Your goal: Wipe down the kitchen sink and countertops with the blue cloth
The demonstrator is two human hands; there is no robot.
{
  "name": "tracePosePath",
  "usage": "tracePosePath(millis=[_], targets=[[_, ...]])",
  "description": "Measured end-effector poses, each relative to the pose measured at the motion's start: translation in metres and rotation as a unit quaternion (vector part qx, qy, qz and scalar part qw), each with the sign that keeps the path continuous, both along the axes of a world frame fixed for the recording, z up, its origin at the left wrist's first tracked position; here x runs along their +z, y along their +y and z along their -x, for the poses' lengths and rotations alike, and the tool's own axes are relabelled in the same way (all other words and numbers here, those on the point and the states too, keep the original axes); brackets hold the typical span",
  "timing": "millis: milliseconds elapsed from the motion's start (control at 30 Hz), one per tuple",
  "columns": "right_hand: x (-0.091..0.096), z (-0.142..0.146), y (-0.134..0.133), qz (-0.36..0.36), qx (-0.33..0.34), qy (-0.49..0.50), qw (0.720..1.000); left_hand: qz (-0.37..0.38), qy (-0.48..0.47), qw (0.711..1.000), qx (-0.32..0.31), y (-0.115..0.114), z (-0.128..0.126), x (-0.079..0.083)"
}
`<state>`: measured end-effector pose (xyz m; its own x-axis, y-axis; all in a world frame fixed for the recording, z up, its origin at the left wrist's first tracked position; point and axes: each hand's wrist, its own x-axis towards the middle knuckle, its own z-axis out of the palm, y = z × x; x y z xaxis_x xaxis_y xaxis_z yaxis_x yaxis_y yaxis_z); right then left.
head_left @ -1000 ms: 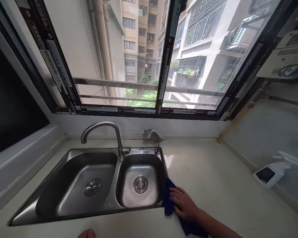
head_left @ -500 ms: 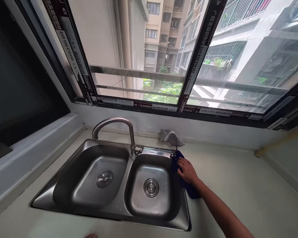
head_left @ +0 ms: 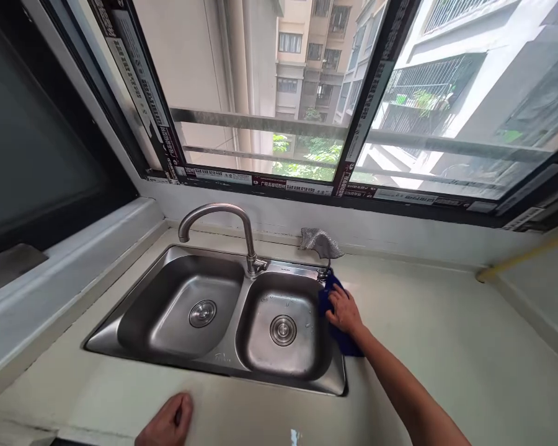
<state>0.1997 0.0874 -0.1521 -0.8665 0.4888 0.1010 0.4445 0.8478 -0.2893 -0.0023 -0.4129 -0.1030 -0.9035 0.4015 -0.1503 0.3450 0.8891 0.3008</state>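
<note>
My right hand [head_left: 344, 310] presses a dark blue cloth [head_left: 348, 344] against the right rim of the small sink bowl, its fingers bent over the fabric. Part of the cloth hangs over the inner wall of that bowl, and part lies on the counter. The double-bowl steel sink [head_left: 224, 358] shows water drops in its right bowl. Down at the front of the counter rests my left hand [head_left: 165, 423], curled into a loose fist with nothing visible in it; the frame's lower edge cuts it off.
A curved steel faucet [head_left: 248, 238] rises behind the divider, its spout over the left bowl. Behind the right bowl, a crumpled silvery cloth [head_left: 320, 241] hangs above a small fitting [head_left: 323, 274]. A yellow pipe [head_left: 516, 260] runs at the right wall, beneath the window [head_left: 302, 186].
The view has shifted, bringing more of my left hand into sight at the bottom. My right hand stays on the blue cloth at the sink's right rim, with little visible movement.
</note>
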Motion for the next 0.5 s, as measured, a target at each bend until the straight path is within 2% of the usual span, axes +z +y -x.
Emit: tracePosePath(millis=[100,200,300,400,500], targets=[[0.004,-0.031,-0.044,0.027,0.046,-0.005,0.999,0.016,-0.019,1.0,-0.017,0.006,0.001,0.004],[0.002,-0.062,-0.083,0.033,0.047,0.008,0.998,0.002,0.008,1.0,-0.02,0.011,-0.001,0.007],[-0.002,-0.085,-0.117,0.031,0.039,0.026,0.998,-0.017,0.024,0.998,-0.052,0.015,-0.006,0.015],[-0.005,-0.091,-0.149,0.012,0.024,0.035,0.999,-0.023,0.033,0.995,-0.096,0.017,-0.012,0.024],[-0.003,-0.074,-0.177,0.009,0.005,-0.007,1.0,-0.008,0.053,0.994,-0.095,0.02,-0.019,0.028]])
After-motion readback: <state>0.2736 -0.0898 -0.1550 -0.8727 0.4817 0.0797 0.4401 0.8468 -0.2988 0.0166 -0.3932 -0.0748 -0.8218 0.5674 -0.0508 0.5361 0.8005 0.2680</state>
